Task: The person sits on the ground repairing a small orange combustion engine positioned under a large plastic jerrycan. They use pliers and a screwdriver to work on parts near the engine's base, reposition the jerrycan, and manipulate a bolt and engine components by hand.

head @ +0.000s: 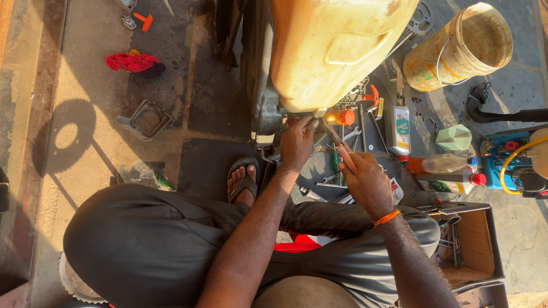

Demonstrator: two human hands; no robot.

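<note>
The right hand (365, 181) is closed around the handle of a screwdriver (337, 142), whose shaft slants up toward the lower edge of the big yellow fuel tank (331, 48). The left hand (297, 140) is raised to that same lower edge, fingers curled and pinching at a small fitting under the tank; exactly what the fingertips hold is hidden. Judging by this, the step in hand is work on a fastener or tap at the underside of the tank, one hand steadying while the other drives the tool. The next move would call for keeping the tip seated in the fitting and turning without slipping.

Just right of the tank's lower edge lies an orange-capped bottle (339, 117), and beyond it a grey oil bottle (399, 130) lies flat, contents unseen. Further right of the tank, a clear plastic bottle (442, 164) lies on its side and looks nearly empty. Up and right of the tank a yellowish bucket (462, 45) lies tipped, its mouth showing nothing inside. Below and right of the tank, an open cardboard box (474, 242) holds a few metal tools. Spanners (351, 134) are scattered on the floor under the tank.
</note>
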